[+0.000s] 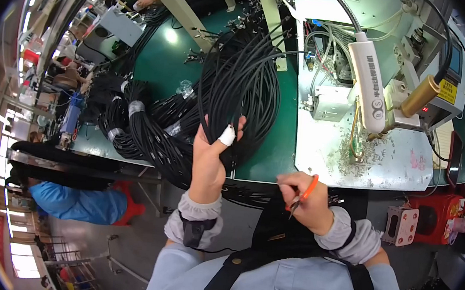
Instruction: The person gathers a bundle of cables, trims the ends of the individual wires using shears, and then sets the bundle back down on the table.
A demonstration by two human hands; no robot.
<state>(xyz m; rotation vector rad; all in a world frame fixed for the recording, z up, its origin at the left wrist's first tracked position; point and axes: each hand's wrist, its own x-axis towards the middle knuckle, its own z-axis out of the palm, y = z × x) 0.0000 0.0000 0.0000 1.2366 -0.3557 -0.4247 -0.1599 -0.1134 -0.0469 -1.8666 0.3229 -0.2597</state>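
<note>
A thick looped bundle of black cables (pixel 265 92) hangs over the near edge of the green table. Around its lower part are the curled fingers of my left hand (pixel 209 154); the thumb, wrapped in white, lies across the front. My right hand (pixel 308 200) is apart from the cables, near the table edge and above my lap. In its closed fingers is a pair of small orange-handled scissors (pixel 310 188), the metal tip pointing down toward me. More black cable bundles (pixel 145 125), bound with clear wrap, lie left of my left hand.
To the right stands a machine (pixel 367 85) with a white arm, hoses and a metal base plate (pixel 391 177) strewn with small metal bits. A red stool (pixel 438 215) is at the right. Other people (pixel 79 200) sit at the left and far side. Metal frame posts rise from the table.
</note>
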